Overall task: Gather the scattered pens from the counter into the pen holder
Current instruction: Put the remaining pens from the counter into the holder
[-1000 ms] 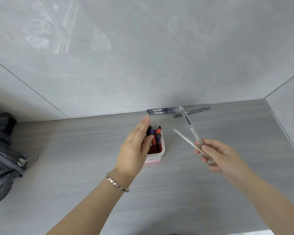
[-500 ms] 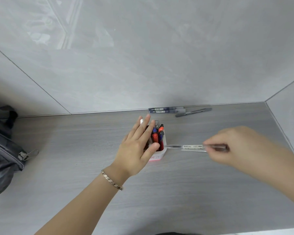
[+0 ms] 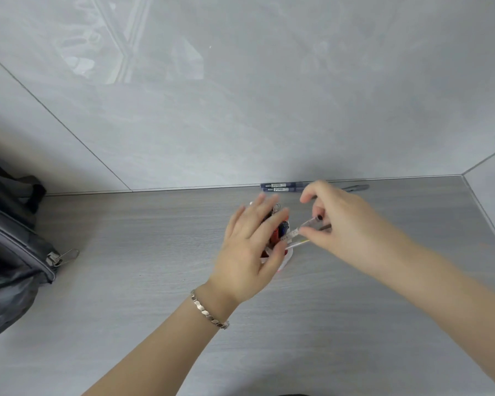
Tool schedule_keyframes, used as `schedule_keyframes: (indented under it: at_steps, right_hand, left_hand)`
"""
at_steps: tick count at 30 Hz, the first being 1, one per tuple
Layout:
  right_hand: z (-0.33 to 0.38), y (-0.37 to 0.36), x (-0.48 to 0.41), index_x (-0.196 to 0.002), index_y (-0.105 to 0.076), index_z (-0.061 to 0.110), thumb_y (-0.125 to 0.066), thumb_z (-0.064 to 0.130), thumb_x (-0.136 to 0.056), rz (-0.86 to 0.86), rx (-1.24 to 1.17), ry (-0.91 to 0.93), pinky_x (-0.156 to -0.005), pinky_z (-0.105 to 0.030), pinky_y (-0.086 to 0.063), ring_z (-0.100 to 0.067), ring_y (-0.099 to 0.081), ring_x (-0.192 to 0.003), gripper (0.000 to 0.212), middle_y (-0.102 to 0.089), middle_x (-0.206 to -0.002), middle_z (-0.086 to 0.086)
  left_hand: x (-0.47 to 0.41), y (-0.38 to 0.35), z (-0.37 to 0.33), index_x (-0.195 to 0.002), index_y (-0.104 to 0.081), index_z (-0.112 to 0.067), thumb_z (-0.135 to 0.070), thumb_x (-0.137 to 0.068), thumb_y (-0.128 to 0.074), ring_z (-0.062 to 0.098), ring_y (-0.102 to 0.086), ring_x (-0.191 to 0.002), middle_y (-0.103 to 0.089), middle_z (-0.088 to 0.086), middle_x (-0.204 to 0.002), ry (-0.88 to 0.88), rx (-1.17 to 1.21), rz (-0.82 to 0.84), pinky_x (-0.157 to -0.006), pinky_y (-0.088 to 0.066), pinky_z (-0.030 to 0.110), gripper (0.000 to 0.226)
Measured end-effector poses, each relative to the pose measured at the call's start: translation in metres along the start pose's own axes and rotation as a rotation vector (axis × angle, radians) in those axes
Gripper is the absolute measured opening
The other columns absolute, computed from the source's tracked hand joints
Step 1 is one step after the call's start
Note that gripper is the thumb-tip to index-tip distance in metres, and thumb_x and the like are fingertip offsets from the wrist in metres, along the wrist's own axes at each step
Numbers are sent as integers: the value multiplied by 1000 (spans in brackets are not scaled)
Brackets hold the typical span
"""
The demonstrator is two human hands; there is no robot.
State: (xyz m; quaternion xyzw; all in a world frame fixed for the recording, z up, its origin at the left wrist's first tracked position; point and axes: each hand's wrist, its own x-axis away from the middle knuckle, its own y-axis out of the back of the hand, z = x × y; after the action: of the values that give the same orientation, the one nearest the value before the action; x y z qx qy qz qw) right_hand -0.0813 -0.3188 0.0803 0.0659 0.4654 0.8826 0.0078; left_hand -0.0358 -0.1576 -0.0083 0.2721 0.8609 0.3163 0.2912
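- Grey wood counter [image 3: 132,281] holds a small white pen holder [image 3: 287,260], and red and blue pens [image 3: 279,231] stand inside it already.
- Left hand [image 3: 247,252] is open, with flat, spread fingers, and it rests over the holder. It holds nothing that I can see. It looks like it is keeping the holder from tipping.
- Right hand [image 3: 343,227] pinches two clear pens [image 3: 299,232] between thumb and fingers. The pens are tilted, and their low ends point down into the top of the holder.
- I cannot tell if the tips are inside yet, because the left hand hides that spot.
- Two dark blue pens [image 3: 276,187] lie side by side at the back, touching the grey wall [image 3: 240,110].
- One more grey pen [image 3: 355,187] lies just past the right hand, also by the wall.
- So I think the job is partly done. Some pens are in, two are going in, and three are left on the counter.
- A dark bag [image 3: 12,252] sits far off on the left. No pens show near it.
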Motion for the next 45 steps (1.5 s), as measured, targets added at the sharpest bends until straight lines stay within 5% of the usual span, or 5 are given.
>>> schedule_keyframes:
  at_steps: [9,20,25,32,45]
  right_hand:
    - [-20,14,22,-77,-45,39,-75,14,-71,-141,-334,-22,-64,-13,-42,-7,-59,-70,39,-65,-77,5]
    - [-33,-15,34,-72,-61,32,-69,5,-75,-399,-800,-126,-56,-14,-52,-6,-61,-54,29,-72,-71,11]
    - [-14,-30,31,-91,-55,54,-68,31,-79,-531,-758,21,-63,-13,-51,-7,-64,-58,30,-70,-80,23]
    - [-17,-61,16,-100,-56,35,-60,31,-81,-599,-433,215,-72,-21,-52,-8,-62,-71,20,-69,-80,6]
    - [-96,-89,1,-128,-44,11,-41,27,-92,-444,-13,117,-106,-28,-25,-22,-39,-120,39,-47,-134,-14]
  left_hand:
    - [-23,-8,-9,-113,-52,-18,-21,-89,-51,11,-55,-82,-69,3,-84,-212,92,19,-100,-38,30,24]
    - [16,-10,23,-134,-36,-24,-42,-96,-24,15,-17,-141,-26,-4,-149,71,-59,33,-109,-29,41,43]
    - [15,-3,17,-137,-29,-29,-46,-88,-44,10,-17,-141,-6,1,-154,127,55,40,-109,-30,31,54]
    - [-5,1,11,-135,-35,-16,-22,-86,-51,-4,-35,-116,-43,-5,-127,268,165,-8,-98,-20,-3,52]
    - [-4,-4,10,-134,-22,-29,-59,-82,-40,9,-28,-128,-26,-11,-133,144,-19,67,-105,-29,33,63]
